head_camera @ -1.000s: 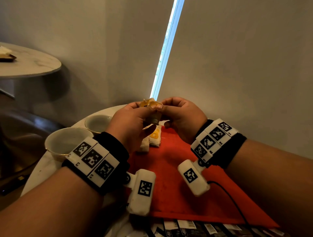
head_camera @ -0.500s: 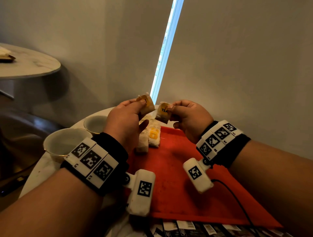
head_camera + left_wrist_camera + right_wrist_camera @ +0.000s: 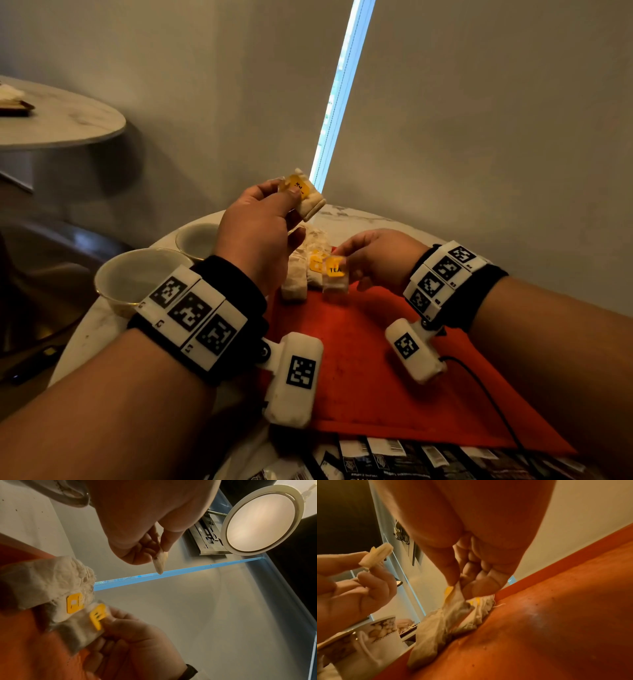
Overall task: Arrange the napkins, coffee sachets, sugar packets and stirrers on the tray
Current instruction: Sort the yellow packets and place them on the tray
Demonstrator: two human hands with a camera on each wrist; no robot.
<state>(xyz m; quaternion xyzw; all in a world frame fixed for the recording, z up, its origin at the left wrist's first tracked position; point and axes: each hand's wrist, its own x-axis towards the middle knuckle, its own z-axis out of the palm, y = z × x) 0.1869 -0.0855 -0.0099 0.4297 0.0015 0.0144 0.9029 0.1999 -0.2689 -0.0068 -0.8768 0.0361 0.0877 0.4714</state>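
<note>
Sachets split since half a second ago: my left hand point(image 3: 260, 233) has lifted its sachet point(image 3: 305, 195), pinched between thumb and fingers, while my right hand point(image 3: 373, 260) has dropped, pinching a yellow-tagged sachet point(image 3: 334, 274) low over the red tray point(image 3: 376, 370), just beside the laid sachets point(image 3: 301, 277) under my left hand. Right wrist view shows that sachet's lower end touching the pile point(image 3: 471, 615); head view can't confirm. Left wrist view adds a ceiling lamp point(image 3: 260, 520). Two cups point(image 3: 137, 277) sit left of my left wrist.
</note>
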